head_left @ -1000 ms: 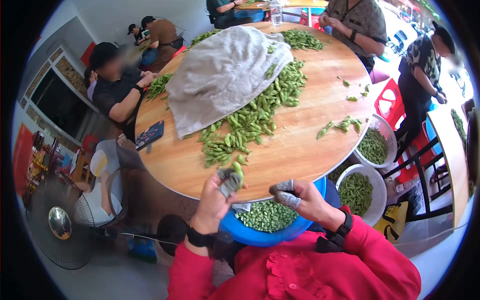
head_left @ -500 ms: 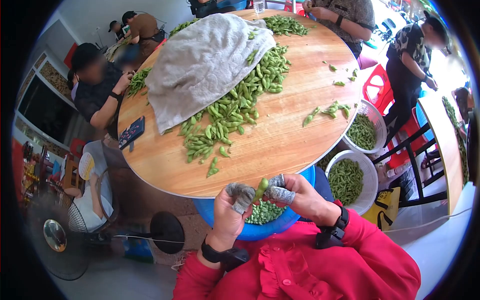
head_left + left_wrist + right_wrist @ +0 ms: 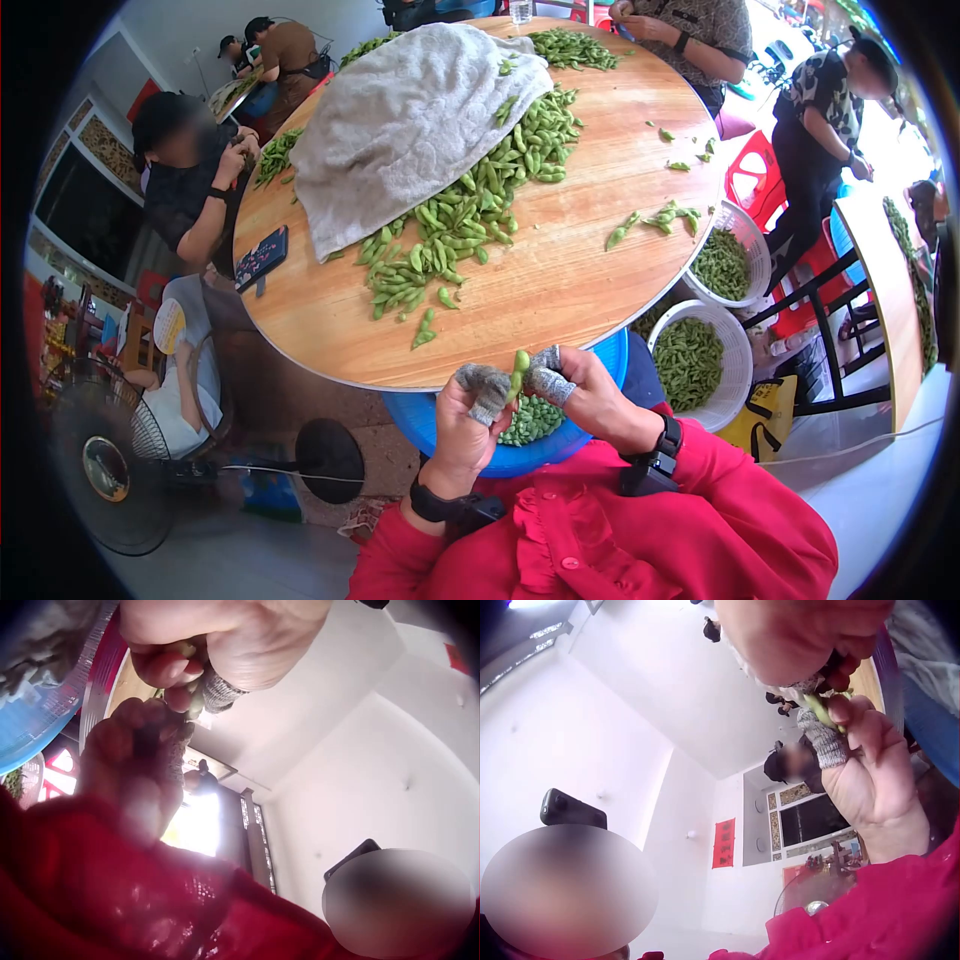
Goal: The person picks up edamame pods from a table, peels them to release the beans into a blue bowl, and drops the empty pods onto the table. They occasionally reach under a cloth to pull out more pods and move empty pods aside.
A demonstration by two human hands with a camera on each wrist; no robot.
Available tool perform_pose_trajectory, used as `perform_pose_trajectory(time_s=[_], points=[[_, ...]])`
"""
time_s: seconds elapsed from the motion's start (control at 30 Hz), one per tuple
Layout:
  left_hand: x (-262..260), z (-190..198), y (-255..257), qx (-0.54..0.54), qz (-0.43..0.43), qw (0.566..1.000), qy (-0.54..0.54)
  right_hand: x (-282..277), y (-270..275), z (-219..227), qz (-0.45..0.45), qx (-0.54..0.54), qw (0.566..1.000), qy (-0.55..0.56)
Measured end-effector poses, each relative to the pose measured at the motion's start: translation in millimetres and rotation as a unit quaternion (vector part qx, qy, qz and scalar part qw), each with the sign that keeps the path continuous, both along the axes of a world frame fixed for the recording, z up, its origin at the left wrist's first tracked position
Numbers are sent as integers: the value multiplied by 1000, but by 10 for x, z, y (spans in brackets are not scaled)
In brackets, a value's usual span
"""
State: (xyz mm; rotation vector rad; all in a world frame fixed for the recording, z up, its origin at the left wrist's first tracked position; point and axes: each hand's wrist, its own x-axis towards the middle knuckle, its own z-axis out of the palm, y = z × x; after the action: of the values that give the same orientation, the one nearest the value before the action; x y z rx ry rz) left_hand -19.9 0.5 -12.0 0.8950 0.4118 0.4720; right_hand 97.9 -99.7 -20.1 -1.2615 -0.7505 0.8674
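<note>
Over the near edge of the round table point(image 3: 560, 290), both hands meet at one green edamame pod point(image 3: 517, 380). My left hand point(image 3: 466, 425) pinches the pod from its side, with grey knitted covers on the thumb and a finger. From the other side my right hand point(image 3: 598, 400), with similar grey covers, grips the same pod. In the right wrist view the pod point(image 3: 821, 712) shows between the fingertips of the two hands. Below them a blue basin point(image 3: 408, 425) holds shelled green beans point(image 3: 532, 420). A pile of pods point(image 3: 480, 210) lies on the table beyond the hands.
A grey towel point(image 3: 400, 130) covers part of the pile. A dark patterned phone point(image 3: 262, 258) lies near the left edge. White baskets of pods point(image 3: 745, 365) stand on the floor at right, a fan point(image 3: 105, 470) at left. Other people sit or stand around.
A second ago my hands were apart, the left holding a pod by the table edge. They have come together on the pod over the basin; the last half second shows little movement.
</note>
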Motion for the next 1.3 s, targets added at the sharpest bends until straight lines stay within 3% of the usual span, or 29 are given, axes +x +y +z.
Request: perform_pose_trajectory(time_s=[0.07,0.1,0.17,0.2,0.3,0.4,0.53,0.63,0.67,0.77,0.8,0.83,0.87,0.9,1.0,1.1,1.2,1.3], points=[[-15,-2,22,58,2,997,48,4,1,5,-4,-5,1000,5],[-20,34,4,205,15,975,81,4,3,8,-5,-8,1000,7],[-32,166,-42,483,42,863,144,11,0,-31,2,-26,1000,-9],[-46,201,-11,615,19,767,184,12,-13,-48,4,-36,999,-17],[-32,92,32,750,28,645,148,45,-44,14,60,-45,997,-26],[-17,8,45,706,50,701,90,7,-38,49,61,58,996,43],[3,-59,-41,590,82,799,81,21,-55,-68,85,91,990,62],[-25,-65,-49,391,61,912,106,-4,-23,-138,93,122,985,80],[-39,-213,-28,232,38,968,90,4,-16,-206,97,125,984,79],[-79,-242,42,187,-19,974,126,5,6,-240,91,94,989,67],[-85,-231,73,241,-28,963,115,25,-3,-267,87,68,992,57],[-49,-140,40,302,-17,952,35,54,8,-242,82,42,995,46],[-3,-131,-4,357,-3,933,40,68,-17,-178,67,-16,997,-33],[2,-129,-33,408,12,912,47,63,-10,-122,70,-6,996,-56],[-84,-131,50,328,-64,940,64,88,-34,-36,100,-23,990,-100],[-190,-200,166,290,-135,946,61,30,-21,98,129,64,990,8],[-170,-212,105,286,-97,948,96,-2,-16,76,107,49,992,-32],[-100,-263,83,333,-31,934,123,-10,-12,126,104,-30,968,-228]])
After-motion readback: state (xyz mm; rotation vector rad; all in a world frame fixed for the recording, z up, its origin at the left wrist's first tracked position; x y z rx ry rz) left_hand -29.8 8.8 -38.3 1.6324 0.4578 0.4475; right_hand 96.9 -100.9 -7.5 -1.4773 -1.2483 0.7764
